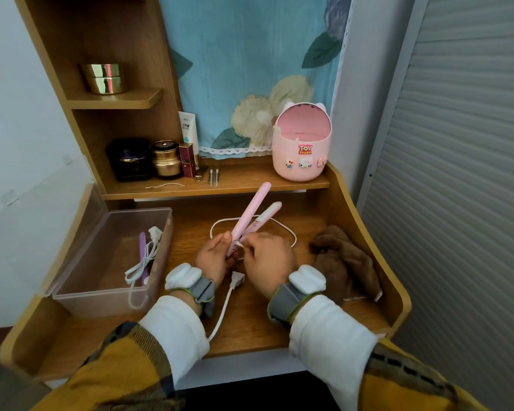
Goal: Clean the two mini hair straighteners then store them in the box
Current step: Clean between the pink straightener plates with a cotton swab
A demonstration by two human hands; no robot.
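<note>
My left hand (pixel 215 258) grips the base of a pink mini hair straightener (pixel 251 216), whose two arms point up and away, spread apart. My right hand (pixel 267 258) sits right beside it and pinches the white cord (pixel 279 225) where it leaves the straightener. That cord loops behind on the desk and ends in a white plug (pixel 237 279) lying between my wrists. A purple straightener (pixel 143 247) with its white cord and plug lies inside the clear plastic box (pixel 101 295) at the left. A brown cloth (pixel 344 262) lies crumpled at the right.
A pink lidded bin (pixel 301 143) with stickers stands on the raised shelf (pixel 250 185). Cosmetic jars (pixel 163 158), a tube and cotton swabs (pixel 214 176) line the same shelf. The box's clear lid (pixel 72 229) leans open to the left. The desk has raised side walls (pixel 392 271).
</note>
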